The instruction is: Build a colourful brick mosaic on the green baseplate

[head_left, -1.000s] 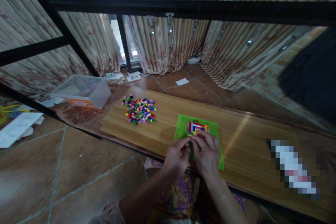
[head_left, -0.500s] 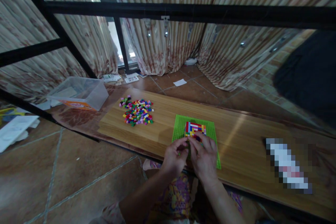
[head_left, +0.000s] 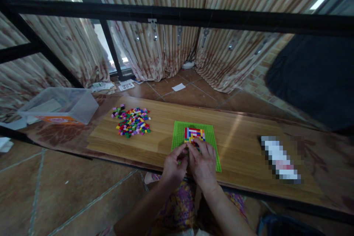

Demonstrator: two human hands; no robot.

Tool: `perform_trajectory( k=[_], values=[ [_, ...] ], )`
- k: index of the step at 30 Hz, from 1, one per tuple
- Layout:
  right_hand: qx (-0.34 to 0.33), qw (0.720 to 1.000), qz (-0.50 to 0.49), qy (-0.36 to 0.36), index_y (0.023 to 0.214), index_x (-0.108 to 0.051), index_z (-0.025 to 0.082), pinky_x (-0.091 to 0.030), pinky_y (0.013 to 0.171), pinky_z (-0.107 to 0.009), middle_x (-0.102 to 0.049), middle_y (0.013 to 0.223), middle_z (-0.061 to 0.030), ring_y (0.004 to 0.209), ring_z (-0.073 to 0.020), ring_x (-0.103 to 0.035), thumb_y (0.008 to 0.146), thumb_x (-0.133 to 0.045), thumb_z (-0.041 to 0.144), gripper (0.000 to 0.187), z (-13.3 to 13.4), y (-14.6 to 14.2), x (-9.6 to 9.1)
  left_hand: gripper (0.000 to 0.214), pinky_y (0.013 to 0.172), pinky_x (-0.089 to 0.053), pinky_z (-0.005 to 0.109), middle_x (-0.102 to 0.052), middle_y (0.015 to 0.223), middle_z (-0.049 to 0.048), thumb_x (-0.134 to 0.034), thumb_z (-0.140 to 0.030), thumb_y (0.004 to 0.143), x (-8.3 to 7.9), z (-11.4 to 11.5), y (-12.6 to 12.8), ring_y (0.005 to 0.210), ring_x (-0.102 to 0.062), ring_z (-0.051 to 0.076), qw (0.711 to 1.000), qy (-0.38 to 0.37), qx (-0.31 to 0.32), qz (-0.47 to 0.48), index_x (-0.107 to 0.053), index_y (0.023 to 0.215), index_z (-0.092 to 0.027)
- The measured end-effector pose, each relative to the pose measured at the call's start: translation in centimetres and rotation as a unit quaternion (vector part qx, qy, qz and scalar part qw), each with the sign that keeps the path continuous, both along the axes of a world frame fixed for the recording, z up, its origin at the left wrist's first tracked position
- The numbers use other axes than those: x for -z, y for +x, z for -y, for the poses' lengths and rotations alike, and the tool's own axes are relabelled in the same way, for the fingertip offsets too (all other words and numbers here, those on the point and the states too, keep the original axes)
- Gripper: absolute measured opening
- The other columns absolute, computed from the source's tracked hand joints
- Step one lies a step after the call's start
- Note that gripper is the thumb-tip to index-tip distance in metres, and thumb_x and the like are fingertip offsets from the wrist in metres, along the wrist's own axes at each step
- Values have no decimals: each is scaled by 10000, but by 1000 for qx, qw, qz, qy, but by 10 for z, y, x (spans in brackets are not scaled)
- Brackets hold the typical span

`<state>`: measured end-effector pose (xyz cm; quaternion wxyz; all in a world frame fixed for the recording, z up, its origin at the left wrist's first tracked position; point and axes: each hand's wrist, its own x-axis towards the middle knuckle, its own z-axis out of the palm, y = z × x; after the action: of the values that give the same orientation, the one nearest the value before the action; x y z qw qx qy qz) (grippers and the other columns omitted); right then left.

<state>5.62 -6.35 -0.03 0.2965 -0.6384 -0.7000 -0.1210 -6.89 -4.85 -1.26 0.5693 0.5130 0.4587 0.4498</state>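
Note:
A green studded baseplate [head_left: 212, 143] lies on the wooden board, carrying a block of colourful toy bricks [head_left: 194, 132] laid side by side. Over the plate's near left part, my left hand [head_left: 175, 162] has thumb and forefinger pinched close to the bricks' near edge. My right hand [head_left: 203, 158] bends over the near side of the brick block, fingertips pressed down at it and hiding part of it. The two hands almost touch at the fingertips. Whatever is between the fingers is too small and covered to make out.
A pile of loose bricks [head_left: 134, 121] lies left on the wooden board [head_left: 160, 114]. Beyond it stands a clear plastic box [head_left: 87, 105]. A blurred-out object [head_left: 280, 160] rests at the right. A black metal bar [head_left: 177, 14] crosses in front of striped curtains.
The view has swung right, so everything sits further left in the picture. Both hands stay at the near edge of the brick block, with little change in their pose.

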Motion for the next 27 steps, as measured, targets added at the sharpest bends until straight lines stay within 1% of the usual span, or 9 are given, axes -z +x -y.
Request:
perform_trajectory(
  k=[4, 9, 12, 15, 18, 20, 23, 27],
  values=[
    [3, 1000, 2, 0, 1141, -707, 262, -416, 891, -409, -644, 1209, -78, 1068, -262, -530, 923, -531, 167, 296, 1, 0, 1, 443, 893, -527, 304, -714, 1027, 55, -627, -133, 780, 0, 0, -2, 912, -667, 187, 999, 23, 10, -22, -687, 1210, -220],
    [-2, 1000, -5, -19, 1166, -702, 249, -401, 916, -424, -635, 1237, -94, 1098, -273, -525, 908, -544, 149, 319, 2, -1, 3, 481, 910, -520, 319, -714, 1052, 64, -583, -107, 796, 1, 0, -3, 942, -667, 194, 997, 51, 24, -56, -662, 1256, -221],
    [-6, 1000, -7, -22, 1168, -700, 254, -405, 913, -424, -637, 1238, -89, 1089, -270, -530, 910, -542, 156, 318, 2, 0, 2, 497, 899, -521, 313, -716, 1040, 58, -589, -114, 796, 3, 1, -4, 926, -665, 190, 996, 56, 31, -60, -647, 1278, -223],
    [-22, 999, -23, -17, 1177, -693, 253, -429, 902, -417, -646, 1222, -84, 1075, -256, -546, 926, -522, 165, 316, 1, 3, 1, 484, 884, -522, 297, -708, 1026, 43, -610, -147, 803, 4, 3, -6, 904, -659, 175, 997, 48, 24, -53, -644, 1279, -226],
    [-42, 997, -67, 8, 1244, -650, 255, -458, 917, -412, -641, 1245, -85, 1106, -238, -558, 955, -494, 189, 335, 3, 10, 1, 450, 848, -524, 278, -702, 1008, 37, -631, -189, 810, 4, 4, -11, 874, -651, 164, 999, 31, 5, -42, -656, 1258, -228],
    [-38, 994, -99, 29, 1269, -630, 251, -471, 930, -418, -641, 1250, -89, 1116, -231, -562, 966, -488, 210, 337, 6, 15, 1, 432, 817, -524, 264, -704, 996, 39, -643, -207, 809, 5, 5, -18, 857, -645, 161, 999, 21, -19, -38, -666, 1240, -227],
    [-17, 991, -127, 48, 1214, -659, 238, -478, 939, -428, -655, 1209, -91, 1091, -229, -572, 967, -498, 241, 295, 13, 27, 4, 415, 815, -519, 258, -709, 979, 39, -653, -216, 806, 8, 3, -32, 861, -646, 161, 997, 18, -49, -49, -677, 1221, -223],
    [29, 988, -138, 58, 1102, -701, 200, -492, 913, -445, -672, 1132, -116, 1028, -250, -587, 964, -504, 319, 269, 23, 47, 12, 356, 867, -517, 280, -721, 959, 37, -648, -221, 819, 11, -3, -56, 900, -662, 173, 992, 43, -77, -88, -701, 1171, -222]
  ],
)
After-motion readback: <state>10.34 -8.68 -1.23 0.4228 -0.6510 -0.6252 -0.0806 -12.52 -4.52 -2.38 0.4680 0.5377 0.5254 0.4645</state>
